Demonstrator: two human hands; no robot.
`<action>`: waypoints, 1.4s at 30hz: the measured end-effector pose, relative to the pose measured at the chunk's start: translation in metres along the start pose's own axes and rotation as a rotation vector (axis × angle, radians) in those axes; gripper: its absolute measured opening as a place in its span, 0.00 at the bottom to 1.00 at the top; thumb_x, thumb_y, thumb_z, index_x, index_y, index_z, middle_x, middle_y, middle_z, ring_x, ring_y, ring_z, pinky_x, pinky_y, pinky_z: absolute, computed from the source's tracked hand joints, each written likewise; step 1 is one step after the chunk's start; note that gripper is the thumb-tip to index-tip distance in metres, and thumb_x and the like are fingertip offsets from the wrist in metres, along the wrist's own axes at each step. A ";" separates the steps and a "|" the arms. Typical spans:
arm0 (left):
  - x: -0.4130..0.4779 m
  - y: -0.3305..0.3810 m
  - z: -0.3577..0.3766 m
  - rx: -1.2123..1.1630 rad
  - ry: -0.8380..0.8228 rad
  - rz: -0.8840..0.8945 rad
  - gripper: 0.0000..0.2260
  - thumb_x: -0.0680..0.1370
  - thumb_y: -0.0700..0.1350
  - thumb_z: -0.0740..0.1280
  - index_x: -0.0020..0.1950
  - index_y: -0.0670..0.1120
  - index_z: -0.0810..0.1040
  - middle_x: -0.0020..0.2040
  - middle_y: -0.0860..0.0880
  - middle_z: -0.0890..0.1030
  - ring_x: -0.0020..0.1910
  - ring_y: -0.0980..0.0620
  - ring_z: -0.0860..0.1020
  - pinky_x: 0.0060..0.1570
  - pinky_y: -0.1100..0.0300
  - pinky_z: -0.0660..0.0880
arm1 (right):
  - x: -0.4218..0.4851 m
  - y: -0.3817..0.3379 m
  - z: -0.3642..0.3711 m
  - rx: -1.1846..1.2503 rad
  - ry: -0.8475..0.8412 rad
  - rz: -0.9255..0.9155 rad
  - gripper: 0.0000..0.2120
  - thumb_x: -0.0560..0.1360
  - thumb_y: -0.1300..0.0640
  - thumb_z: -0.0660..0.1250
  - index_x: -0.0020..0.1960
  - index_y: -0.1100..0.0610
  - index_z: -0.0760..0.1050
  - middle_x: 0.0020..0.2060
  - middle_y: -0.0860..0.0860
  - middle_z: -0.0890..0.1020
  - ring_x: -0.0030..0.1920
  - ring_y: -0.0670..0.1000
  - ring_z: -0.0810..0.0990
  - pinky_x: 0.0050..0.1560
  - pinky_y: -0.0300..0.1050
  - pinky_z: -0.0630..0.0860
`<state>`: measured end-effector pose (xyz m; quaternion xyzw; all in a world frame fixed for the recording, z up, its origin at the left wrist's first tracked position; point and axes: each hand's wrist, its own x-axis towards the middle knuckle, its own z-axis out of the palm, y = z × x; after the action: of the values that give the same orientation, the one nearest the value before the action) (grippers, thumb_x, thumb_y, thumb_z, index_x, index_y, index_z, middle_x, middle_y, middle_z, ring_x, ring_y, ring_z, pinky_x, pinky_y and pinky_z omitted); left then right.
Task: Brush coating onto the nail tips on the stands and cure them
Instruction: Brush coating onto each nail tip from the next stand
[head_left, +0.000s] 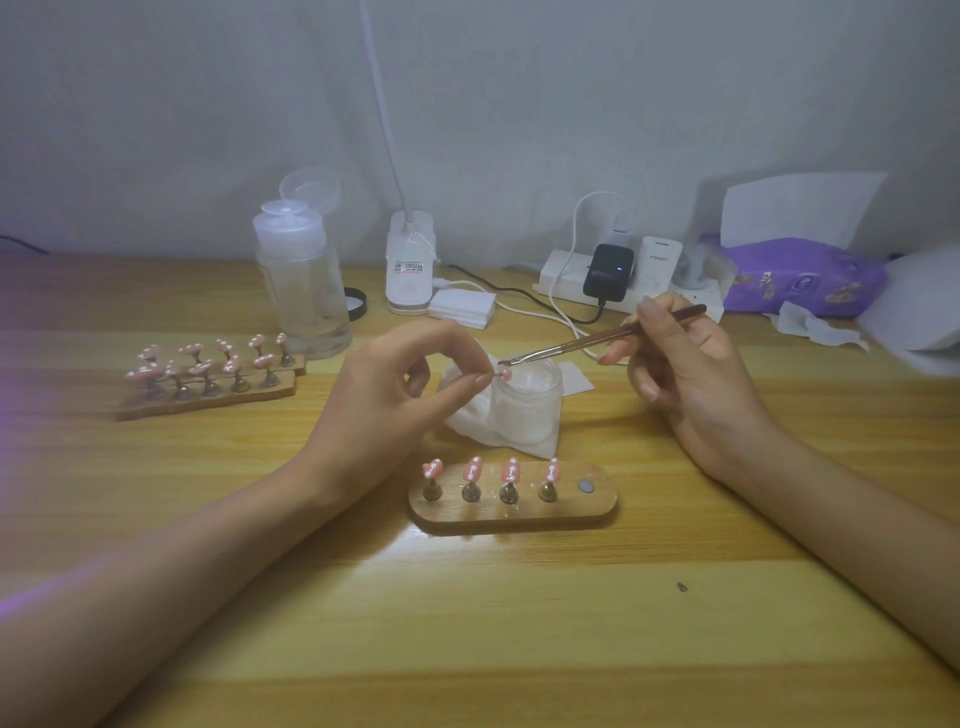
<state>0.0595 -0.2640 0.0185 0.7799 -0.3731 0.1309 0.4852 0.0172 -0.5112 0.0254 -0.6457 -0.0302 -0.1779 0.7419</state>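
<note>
just above the frosted jar (525, 410) my left hand (384, 384) pinches the nail tip (503, 372) while my right hand (691, 364) grips the brush (571, 344), so i'd stroke lightly, keeping the coat thin.

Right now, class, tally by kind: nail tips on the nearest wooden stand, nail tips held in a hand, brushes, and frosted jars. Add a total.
Nail tips on the nearest wooden stand: 4
Nail tip pinched by the left hand: 1
Brush held by the right hand: 1
Frosted jar: 1
Total: 7
</note>
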 end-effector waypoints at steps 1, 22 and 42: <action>0.000 0.000 0.000 -0.001 0.001 -0.005 0.06 0.76 0.40 0.73 0.42 0.49 0.81 0.41 0.64 0.80 0.32 0.60 0.68 0.33 0.71 0.64 | 0.000 0.000 0.000 0.004 0.014 0.000 0.10 0.75 0.47 0.65 0.40 0.51 0.72 0.33 0.53 0.84 0.20 0.45 0.67 0.23 0.37 0.55; 0.000 0.000 0.000 0.011 0.004 0.002 0.05 0.76 0.41 0.73 0.42 0.50 0.81 0.42 0.64 0.80 0.32 0.59 0.68 0.33 0.71 0.64 | 0.000 0.000 -0.001 0.013 -0.002 -0.010 0.10 0.76 0.47 0.64 0.41 0.53 0.71 0.34 0.52 0.85 0.20 0.45 0.66 0.21 0.35 0.56; 0.000 0.002 0.001 0.034 0.009 0.029 0.05 0.76 0.39 0.74 0.41 0.45 0.80 0.30 0.71 0.73 0.26 0.60 0.62 0.30 0.75 0.60 | -0.002 -0.004 0.001 0.014 0.041 -0.010 0.10 0.80 0.52 0.61 0.41 0.53 0.69 0.31 0.52 0.84 0.20 0.45 0.65 0.27 0.43 0.52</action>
<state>0.0582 -0.2648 0.0192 0.7819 -0.3800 0.1481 0.4715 0.0142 -0.5097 0.0285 -0.6364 -0.0194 -0.1944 0.7462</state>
